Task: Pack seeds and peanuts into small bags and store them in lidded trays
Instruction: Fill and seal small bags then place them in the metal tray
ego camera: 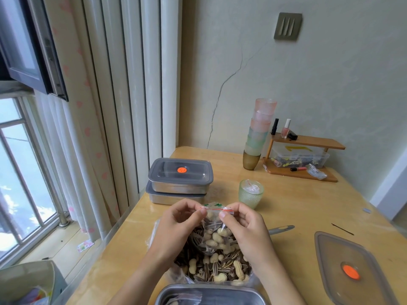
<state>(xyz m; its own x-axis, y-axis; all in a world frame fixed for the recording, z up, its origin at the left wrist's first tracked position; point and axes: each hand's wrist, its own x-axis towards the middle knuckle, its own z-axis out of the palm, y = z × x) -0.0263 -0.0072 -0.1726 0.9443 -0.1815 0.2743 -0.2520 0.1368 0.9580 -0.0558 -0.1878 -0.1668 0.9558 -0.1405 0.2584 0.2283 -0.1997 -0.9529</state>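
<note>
— What have I got?
— Your left hand (176, 219) and right hand (244, 223) both pinch the red seal strip (217, 208) of a small bag (214, 223). It is filled with seeds and peanuts and held just above the big bag (218, 263) of the mix. I judge you are closing it.
— How far along?
— Partway, I'd say. The open tray (167, 291) nearest you already holds one packed bag (187, 298). Its lid (330, 256) lies on the table (297, 205) to your right. Two lidded trays (180, 175) sit stacked at the back, their contents hidden. The green cup (251, 199) holds spare empty bags (252, 186), so more packing is left.
</note>
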